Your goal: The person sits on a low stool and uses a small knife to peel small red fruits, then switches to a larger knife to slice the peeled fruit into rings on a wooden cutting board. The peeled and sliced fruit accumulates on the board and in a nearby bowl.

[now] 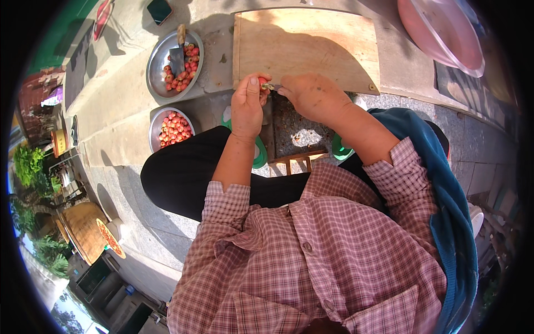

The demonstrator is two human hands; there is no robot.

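Note:
My left hand (249, 98) grips a small red fruit (263, 82), which looks like a hawthorn, over the near edge of the wooden board (300, 46). Its pale, cut-looking end faces right. Fingers curled, my right hand (313, 94) meets the fruit from the right. A thin small tool (277, 87) shows between this hand and the fruit, mostly hidden by the fingers. To the left, a metal bowl (155, 67) holds several red fruits and a cleaver (177, 58) with a wooden handle. Nearer me stands a smaller metal bowl (154, 127) full of red fruits.
Dark ground with scraps (288, 119) lies below my hands, between my green shoes. A pink basin (442, 33) stands at the upper right, a phone-like dark object (159, 11) at the upper left. A round tray of red pieces (110, 239) leans far left.

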